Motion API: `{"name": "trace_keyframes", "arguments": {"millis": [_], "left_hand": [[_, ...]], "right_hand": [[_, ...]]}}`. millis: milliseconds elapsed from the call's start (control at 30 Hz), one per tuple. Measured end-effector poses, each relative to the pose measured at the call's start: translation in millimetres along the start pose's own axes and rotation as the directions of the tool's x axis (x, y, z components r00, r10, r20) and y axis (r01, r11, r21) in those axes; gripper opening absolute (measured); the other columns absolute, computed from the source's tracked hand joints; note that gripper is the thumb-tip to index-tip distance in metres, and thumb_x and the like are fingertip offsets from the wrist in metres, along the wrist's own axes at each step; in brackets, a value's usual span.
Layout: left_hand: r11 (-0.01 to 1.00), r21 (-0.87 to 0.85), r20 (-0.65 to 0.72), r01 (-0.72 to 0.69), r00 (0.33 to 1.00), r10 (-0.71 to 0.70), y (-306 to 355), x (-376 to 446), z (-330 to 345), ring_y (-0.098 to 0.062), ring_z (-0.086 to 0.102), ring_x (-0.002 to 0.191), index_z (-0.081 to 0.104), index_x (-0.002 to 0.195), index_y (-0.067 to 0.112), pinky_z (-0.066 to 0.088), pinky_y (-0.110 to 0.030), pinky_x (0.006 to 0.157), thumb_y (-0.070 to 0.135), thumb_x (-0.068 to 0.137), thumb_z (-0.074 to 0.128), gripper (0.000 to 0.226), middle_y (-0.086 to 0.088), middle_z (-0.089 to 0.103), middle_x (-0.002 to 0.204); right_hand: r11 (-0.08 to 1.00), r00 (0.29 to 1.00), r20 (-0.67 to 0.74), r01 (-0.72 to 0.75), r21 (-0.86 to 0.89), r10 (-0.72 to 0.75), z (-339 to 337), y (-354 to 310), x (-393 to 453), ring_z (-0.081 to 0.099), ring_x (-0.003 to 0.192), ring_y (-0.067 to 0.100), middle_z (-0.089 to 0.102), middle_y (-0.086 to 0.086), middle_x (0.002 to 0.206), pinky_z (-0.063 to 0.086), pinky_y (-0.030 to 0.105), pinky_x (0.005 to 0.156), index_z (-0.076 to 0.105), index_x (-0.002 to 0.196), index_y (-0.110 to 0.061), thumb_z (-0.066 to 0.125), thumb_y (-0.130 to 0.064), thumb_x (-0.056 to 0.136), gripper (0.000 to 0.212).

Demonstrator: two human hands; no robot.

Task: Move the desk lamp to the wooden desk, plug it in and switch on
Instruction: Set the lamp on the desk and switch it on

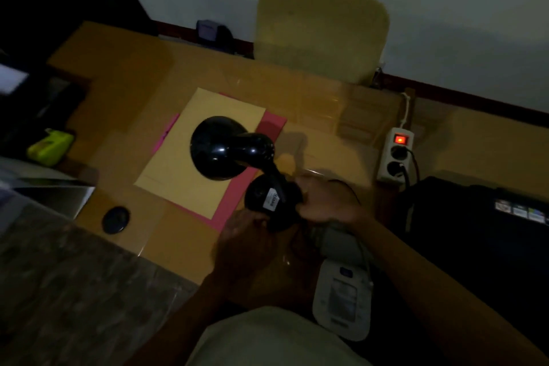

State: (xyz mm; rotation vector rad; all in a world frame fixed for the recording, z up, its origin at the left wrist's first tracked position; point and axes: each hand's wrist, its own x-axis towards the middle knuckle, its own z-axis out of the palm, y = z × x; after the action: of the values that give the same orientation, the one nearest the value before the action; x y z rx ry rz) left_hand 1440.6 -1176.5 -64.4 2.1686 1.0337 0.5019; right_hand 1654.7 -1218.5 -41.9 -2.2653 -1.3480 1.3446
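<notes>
A glossy black desk lamp [225,148] is over the middle of the wooden desk [124,134], its shade above a tan envelope [190,163] and its round base [270,199] nearer me. The lamp is unlit. My right hand [326,202] grips the base from the right. My left hand [246,235] holds it from below and the left. A white power strip [396,154] with a glowing red switch lies on the desk to the right, with two black plugs in it.
A pink folder [234,202] lies under the envelope. A yellow chair [323,33] stands behind the desk. A white blood pressure monitor [344,300] sits near me, a black printer [481,217] at right, a round black disc [116,219] and a green tape dispenser [50,145] at left.
</notes>
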Motion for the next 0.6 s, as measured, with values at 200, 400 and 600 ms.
{"name": "trace_keyframes", "arguments": {"millis": [200, 400, 600], "left_hand": [[0.988, 0.090, 0.294, 0.126, 0.944, -0.147, -43.8, 25.3, 10.9, -0.028, 0.027, 0.142, 0.018, 0.151, 0.015, 0.032, -0.042, 0.112, 0.054, 0.073, 0.074, 0.103, -0.011, 0.022, 0.157], [0.981, 0.128, 0.300, 0.144, 0.937, -0.177, -43.8, 24.5, 20.7, -0.029, 0.013, 0.148, 0.012, 0.152, 0.009, 0.028, -0.043, 0.118, 0.041, 0.073, 0.080, 0.109, -0.009, 0.008, 0.163], [0.982, 0.187, 0.356, 0.013, 0.931, -0.080, -73.9, 3.6, 8.2, -0.027, 0.018, 0.148, 0.019, 0.151, 0.009, 0.026, -0.040, 0.119, 0.035, 0.074, 0.081, 0.102, -0.009, 0.014, 0.161]], "right_hand": [[0.993, 0.994, -0.086, 0.054, -0.104, -0.063, 30.1, -16.4, 0.6, 0.045, 0.133, 0.022, 0.058, 0.003, 0.134, 0.038, 0.036, 0.113, 0.053, 0.132, -0.024, 0.073, -0.038, 0.070, 0.067], [0.994, 0.995, -0.101, 0.009, -0.106, -0.020, 39.6, -28.2, -2.6, 0.052, 0.125, 0.016, 0.063, -0.002, 0.125, 0.047, 0.033, 0.107, 0.065, 0.118, -0.027, 0.082, -0.044, 0.066, 0.057], [0.989, 0.998, -0.047, 0.031, -0.147, -0.039, 65.6, -18.6, -16.6, 0.055, 0.123, 0.019, 0.065, -0.002, 0.125, 0.045, 0.029, 0.102, 0.065, 0.119, -0.033, 0.070, -0.064, 0.065, 0.062]]}}
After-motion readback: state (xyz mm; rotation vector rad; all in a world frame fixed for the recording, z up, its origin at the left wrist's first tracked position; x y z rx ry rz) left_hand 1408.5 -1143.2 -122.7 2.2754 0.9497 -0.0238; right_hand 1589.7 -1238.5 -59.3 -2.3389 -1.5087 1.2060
